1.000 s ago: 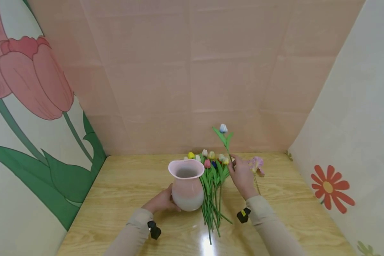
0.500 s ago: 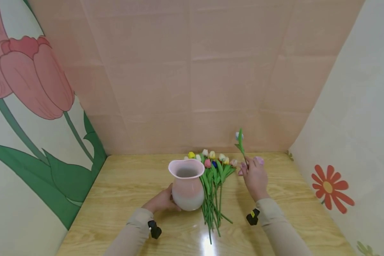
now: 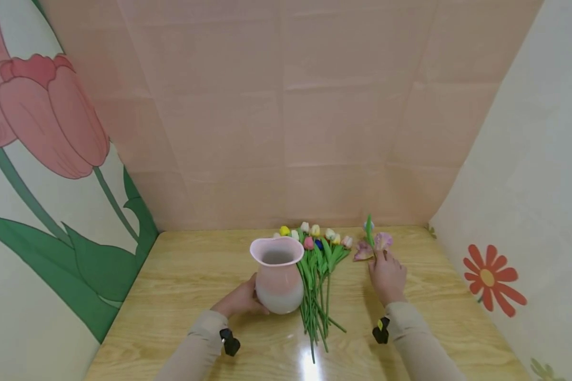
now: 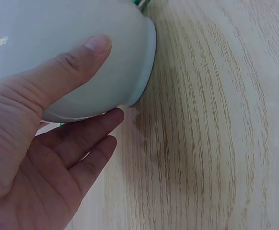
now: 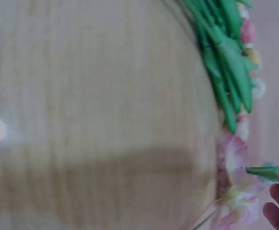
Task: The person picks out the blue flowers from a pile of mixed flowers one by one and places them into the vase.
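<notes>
A pink-and-white vase [image 3: 280, 288] with a flared rim stands on the table, its mouth facing up. My left hand [image 3: 240, 300] holds its left side; the left wrist view shows the thumb on the pale lower wall [image 4: 115, 72] and fingers beneath the curve. At the back right, my right hand [image 3: 388, 275] pinches the stem of a light blue tulip [image 3: 369, 233], whose leaf partly covers its bloom. That tulip is low, beside a pinkish-purple ruffled flower [image 3: 383, 241]. In the right wrist view only some fingers [image 5: 276, 215] show, at the right edge.
A bunch of several artificial tulips [image 3: 321, 259] in mixed colours lies right of the vase, stems toward me. The wooden table [image 3: 195, 264] meets a pink backdrop [image 3: 286, 132] behind. Printed flower panels stand at left and right.
My right hand has carried the blue tulip from above the bunch to the right and down, beside the ruffled flower. My left hand and the vase have stayed put.
</notes>
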Demonstrator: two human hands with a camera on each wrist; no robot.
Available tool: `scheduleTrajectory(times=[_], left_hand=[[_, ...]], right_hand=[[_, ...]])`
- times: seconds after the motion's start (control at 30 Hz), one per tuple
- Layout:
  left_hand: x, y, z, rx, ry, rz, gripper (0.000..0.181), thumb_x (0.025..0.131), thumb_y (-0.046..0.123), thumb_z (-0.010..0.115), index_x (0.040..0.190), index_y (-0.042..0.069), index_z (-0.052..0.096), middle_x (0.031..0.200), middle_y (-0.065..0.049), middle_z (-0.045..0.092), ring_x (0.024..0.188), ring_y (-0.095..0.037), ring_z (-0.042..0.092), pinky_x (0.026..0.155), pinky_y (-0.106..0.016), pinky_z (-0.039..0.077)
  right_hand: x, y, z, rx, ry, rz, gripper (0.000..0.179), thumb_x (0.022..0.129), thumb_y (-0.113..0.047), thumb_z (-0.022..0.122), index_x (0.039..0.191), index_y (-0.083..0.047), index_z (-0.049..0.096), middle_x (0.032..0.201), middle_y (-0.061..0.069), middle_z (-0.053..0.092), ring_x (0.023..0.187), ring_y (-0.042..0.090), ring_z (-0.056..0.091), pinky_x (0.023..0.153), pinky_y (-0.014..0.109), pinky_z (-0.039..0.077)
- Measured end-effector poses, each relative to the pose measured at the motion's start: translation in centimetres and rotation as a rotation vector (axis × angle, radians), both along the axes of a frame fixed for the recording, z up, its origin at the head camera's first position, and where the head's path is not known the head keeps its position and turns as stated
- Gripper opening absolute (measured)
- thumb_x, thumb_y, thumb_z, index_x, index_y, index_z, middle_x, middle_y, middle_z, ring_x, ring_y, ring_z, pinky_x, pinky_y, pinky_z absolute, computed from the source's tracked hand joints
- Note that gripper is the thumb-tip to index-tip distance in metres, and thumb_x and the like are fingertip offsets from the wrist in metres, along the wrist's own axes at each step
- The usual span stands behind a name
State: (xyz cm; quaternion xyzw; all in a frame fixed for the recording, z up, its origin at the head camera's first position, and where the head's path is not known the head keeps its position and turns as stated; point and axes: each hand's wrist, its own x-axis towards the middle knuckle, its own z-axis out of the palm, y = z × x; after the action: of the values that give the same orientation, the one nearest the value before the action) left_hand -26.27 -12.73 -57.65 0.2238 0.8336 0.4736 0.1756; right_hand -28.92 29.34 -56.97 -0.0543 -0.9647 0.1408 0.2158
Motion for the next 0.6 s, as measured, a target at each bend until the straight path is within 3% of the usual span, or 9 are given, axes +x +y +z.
scheduleTrajectory(times=[0.1, 0.3, 0.6], left_hand=[[0.1, 0.0, 0.1, -0.002, -0.002, 0.001, 0.097, 0.07, 0.018, 0.088, 0.147, 0.012, 0.029, 0.146, -0.01, 0.046, 0.13, -0.026, 0.048, 0.108, -0.045, 0.039], [0.2, 0.0, 0.3, -0.018, 0.01, 0.004, 0.094, 0.07, 0.019, 0.088, 0.145, 0.012, 0.031, 0.145, -0.01, 0.046, 0.131, -0.027, 0.047, 0.109, -0.047, 0.038], [0.4, 0.1, 0.7, -0.014, 0.001, 0.003, 0.096, 0.071, 0.015, 0.087, 0.147, 0.012, 0.028, 0.147, -0.011, 0.044, 0.133, -0.029, 0.045, 0.11, -0.049, 0.036]], right_hand=[[0.1, 0.3, -1.1, 0.015, -0.052, -0.011, 0.035, 0.091, -0.013, 0.056, 0.123, -0.002, 0.057, 0.129, 0.029, 0.053, 0.09, 0.051, 0.059, 0.073, 0.061, 0.042], [-0.1, 0.5, -3.2, 0.07, -0.136, 0.016, 0.033, 0.092, -0.016, 0.056, 0.123, -0.005, 0.059, 0.111, 0.027, 0.062, 0.087, 0.048, 0.06, 0.072, 0.059, 0.041], [0.0, 0.3, -4.3, 0.084, -0.221, 0.03, 0.033, 0.094, -0.015, 0.052, 0.125, -0.001, 0.053, 0.108, 0.029, 0.06, 0.09, 0.049, 0.059, 0.074, 0.06, 0.041]])
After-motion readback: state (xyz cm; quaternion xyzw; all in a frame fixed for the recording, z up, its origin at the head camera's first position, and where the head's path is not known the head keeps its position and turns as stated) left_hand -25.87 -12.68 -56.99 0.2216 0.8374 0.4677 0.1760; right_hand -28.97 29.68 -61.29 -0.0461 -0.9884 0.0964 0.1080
